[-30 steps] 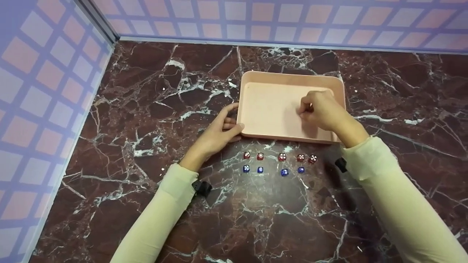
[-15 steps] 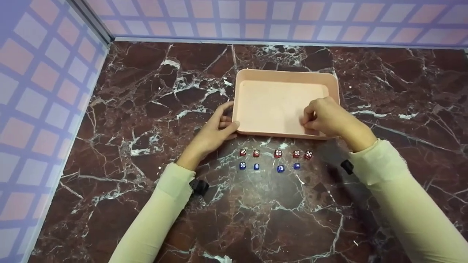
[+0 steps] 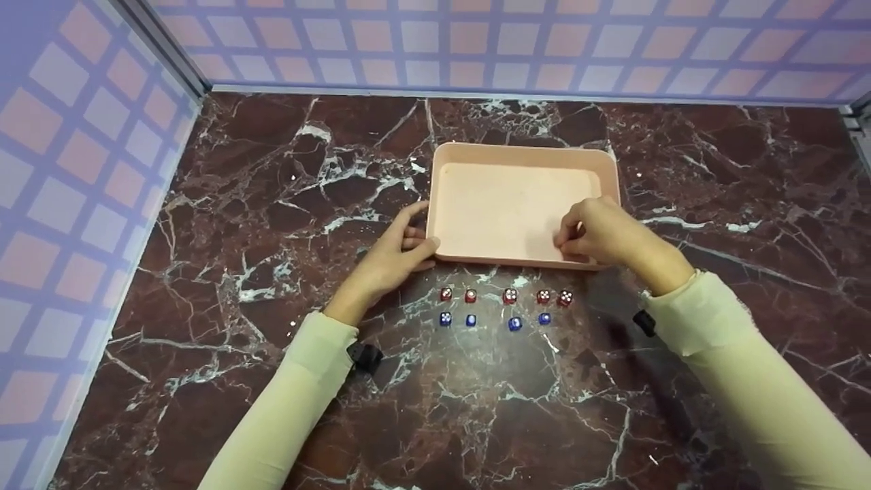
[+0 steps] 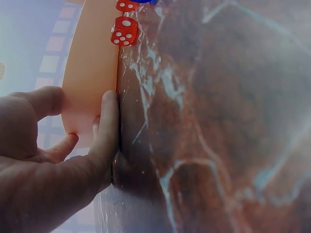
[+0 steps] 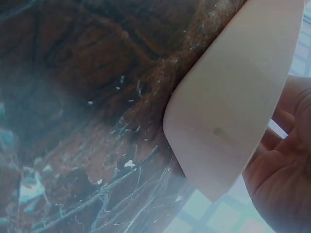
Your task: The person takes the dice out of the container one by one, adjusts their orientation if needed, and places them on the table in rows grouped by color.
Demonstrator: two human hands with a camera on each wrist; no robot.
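A peach-coloured tray [image 3: 497, 204] rests on the marbled table. My left hand [image 3: 391, 255] holds its near left corner from outside, the thumb at the corner and the other fingers along the left wall. In the left wrist view the fingers [image 4: 104, 126] touch the tray's outer wall [image 4: 90, 63]. Inside the tray, near its front right part, my right hand [image 3: 602, 231] has bent fingers low by the floor; whether they pinch anything is hidden. In the right wrist view the tray wall [image 5: 223, 107] covers the fingertips of the right hand [image 5: 286, 165].
In front of the tray stands a row of several red dice [image 3: 510, 295], with a row of several blue dice [image 3: 515, 324] nearer the person. Checked walls [image 3: 476, 47] border the table [image 3: 476, 422] at the back and left.
Inside the tray, my right hand has moved towards the near wall and a little right. The left hand keeps its place on the tray, and the dice stay put. The head view has shifted slightly.
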